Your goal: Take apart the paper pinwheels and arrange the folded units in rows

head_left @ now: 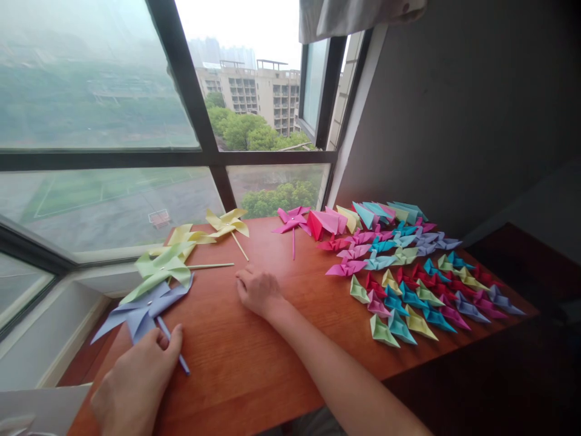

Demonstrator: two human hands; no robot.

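My left hand (136,381) is closed at the lower left, thumb and fingers pinching the stick of a lilac paper pinwheel (147,306). The pinwheel's blades lie just beyond my knuckles, and the stick's lower end pokes out past the thumb. My right hand (258,292) rests on the wooden table (254,369) with its fingers curled in and nothing visible in them. Just beyond it lies the stick of a yellow pinwheel (228,224). A light green pinwheel (163,267) sits next to the lilac one, partly over another yellow pinwheel (184,235).
A pink pinwheel (293,219) lies at the back edge. On the right stand paper planes (331,221), rows of folded paper cranes (356,251) and rows of paper boats (384,330) in several colours. Windows (272,158) border the back and left; a grey wall (431,121) rises at right.
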